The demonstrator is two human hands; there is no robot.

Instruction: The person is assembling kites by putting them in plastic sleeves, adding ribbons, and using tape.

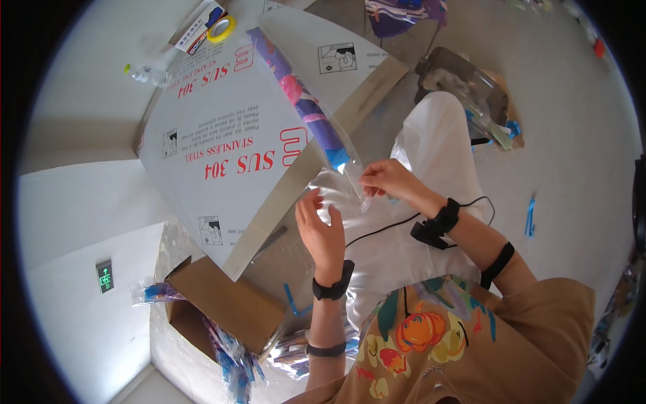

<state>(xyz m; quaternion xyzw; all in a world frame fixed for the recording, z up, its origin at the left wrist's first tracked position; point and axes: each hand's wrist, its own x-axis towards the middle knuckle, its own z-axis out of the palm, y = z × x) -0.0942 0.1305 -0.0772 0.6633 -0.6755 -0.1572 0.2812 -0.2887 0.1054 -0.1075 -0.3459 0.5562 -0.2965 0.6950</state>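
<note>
A long, narrow purple and pink printed roll with a blue end (306, 108) lies slantwise across the board-topped table inside a clear plastic sleeve (355, 176). The near end of that sleeve hangs over the table edge toward my lap. My right hand (393, 182) pinches the loose plastic there, with thumb and fingers pressed together. Close by on the left, my left hand (321, 232) is held up with its fingers apart and nothing visible in it. Both wrists wear black straps.
On the table's far side are a yellow tape roll (221, 29) and a clear bottle (147, 74). An open cardboard box (225, 296) with wrapped bundles stands at lower left. A dark bin (471, 84) sits past my knee. A black cable (383, 229) crosses my lap.
</note>
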